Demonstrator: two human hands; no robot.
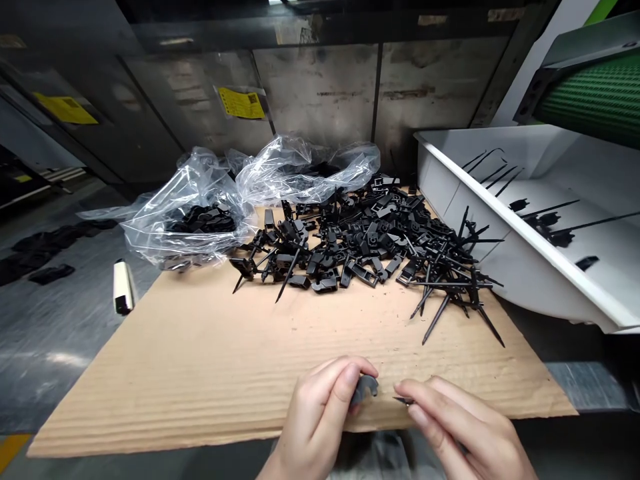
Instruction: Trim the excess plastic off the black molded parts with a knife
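My left hand (320, 410) pinches a curved black plastic part (363, 390) between thumb and fingers, low over the cardboard sheet (200, 373). Just to its right, my right hand (453, 423) holds a small pointed black piece (403, 400) at its fingertips. The two hands nearly meet, and the held pieces are partly hidden by fingers. Farther ahead, a loose heap of black plastic parts (360, 250) covers the far half of the cardboard, with long black spikes (450, 293) sticking out at its right end.
Clear plastic bags (193, 217) holding black parts lie behind the heap. A white sloped tray (500, 227) with black spiked pieces stands at right, below a green belt (595, 100). A white-and-black cylinder (123, 287) stands near the cardboard's left edge. Metal panels form the back.
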